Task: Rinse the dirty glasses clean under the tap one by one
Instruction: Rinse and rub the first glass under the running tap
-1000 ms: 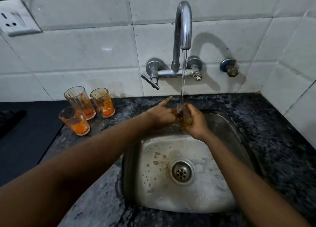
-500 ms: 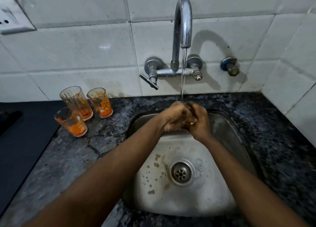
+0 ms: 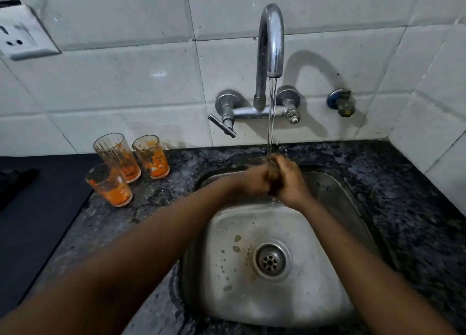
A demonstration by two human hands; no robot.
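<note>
Under tap (image 3: 270, 39): both hands' grip (image 3: 273, 179) encloses glass, mid-sink (image 3: 335, 191).

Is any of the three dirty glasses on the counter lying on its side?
No, all three dirty glasses stand upright on the counter, left of the sink.

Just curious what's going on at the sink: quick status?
Left hand and right hand clasped together under the running tap, glass hidden between them. Three dirty glasses waiting on counter. Nothing in the way.
</note>
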